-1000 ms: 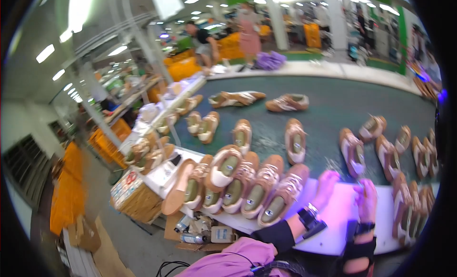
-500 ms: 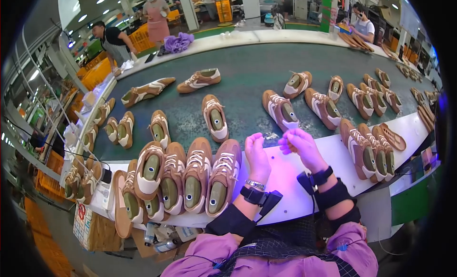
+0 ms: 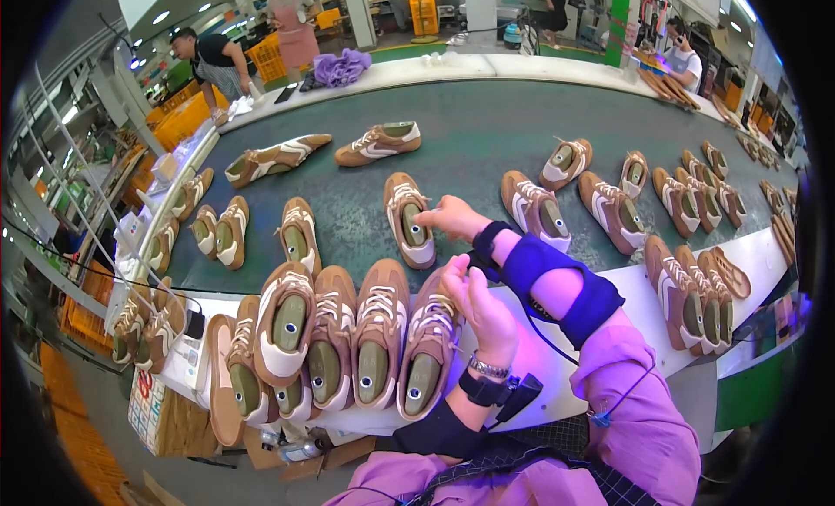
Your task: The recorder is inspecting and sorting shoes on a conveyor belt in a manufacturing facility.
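Note:
On the green work surface stands a brown sneaker (image 3: 409,206) with white laces and an olive last inside. My right hand (image 3: 457,219) reaches over to its opening from the right, index finger stretched out at the collar. Whether the fingertips press on the shoe cannot be told. Nearer to me my left hand (image 3: 487,310) is raised palm up, fingers loosely bent and apart, with nothing in it. Beside it, at the right end of a row, is another brown sneaker (image 3: 428,358); the left fingers overlap its edge in view.
More sneakers (image 3: 383,332) line the white ledge (image 3: 557,384) at near left. Another group (image 3: 683,297) stands at near right beside a loose sole (image 3: 729,273). Further sneakers (image 3: 539,210) are spread over the green surface (image 3: 470,123). People stand beyond the far edge.
My right hand has moved left and away from me, across to the sneaker's opening. My left hand has turned palm up and opened somewhat. The view has shifted slightly.

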Tool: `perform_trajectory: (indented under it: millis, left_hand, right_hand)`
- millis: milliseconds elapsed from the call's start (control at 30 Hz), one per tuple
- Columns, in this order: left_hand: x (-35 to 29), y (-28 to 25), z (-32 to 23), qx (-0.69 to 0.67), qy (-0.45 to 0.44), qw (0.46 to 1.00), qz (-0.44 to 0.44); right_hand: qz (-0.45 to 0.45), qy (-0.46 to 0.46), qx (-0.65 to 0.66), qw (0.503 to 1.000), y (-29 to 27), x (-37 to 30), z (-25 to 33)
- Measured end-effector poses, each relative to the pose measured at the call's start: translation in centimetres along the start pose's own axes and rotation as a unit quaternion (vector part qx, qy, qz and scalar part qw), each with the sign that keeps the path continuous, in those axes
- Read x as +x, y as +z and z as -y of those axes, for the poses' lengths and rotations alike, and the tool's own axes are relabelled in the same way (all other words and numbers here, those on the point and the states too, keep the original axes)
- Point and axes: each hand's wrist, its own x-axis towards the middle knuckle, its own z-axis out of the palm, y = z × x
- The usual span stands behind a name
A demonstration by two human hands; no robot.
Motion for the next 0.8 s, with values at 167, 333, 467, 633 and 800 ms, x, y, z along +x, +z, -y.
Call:
perform_trajectory:
  millis: [167, 333, 467, 633, 800]
  left_hand:
    - [-0.1, 0.2, 0.0, 0.043, 0.012, 0.999, 0.006]
    - [0.1, 0.1, -0.2, 0.024, 0.016, 1.000, 0.011]
    - [0.2, 0.5, -0.1, -0.060, -0.044, 0.997, -0.003]
    - [0.9, 0.4, 0.6, -0.051, -0.126, 0.991, 0.013]
    - [0.2, 0.6, 1.2, -0.361, -0.319, 0.825, 0.295]
  right_hand:
    - [0.040, -0.031, -0.025, 0.998, 2.8, 1.1, 0.9]
    - [-0.008, 0.031, 0.221, 0.975, 1.8, 2.2, -1.4]
    - [0.079, 0.031, 0.529, 0.844, -2.8, -0.4, -4.0]
    - [0.042, -0.131, 0.406, 0.903, -8.6, -10.9, -4.4]
    - [-0.009, -0.159, 0.312, 0.937, -10.5, -22.3, -4.1]
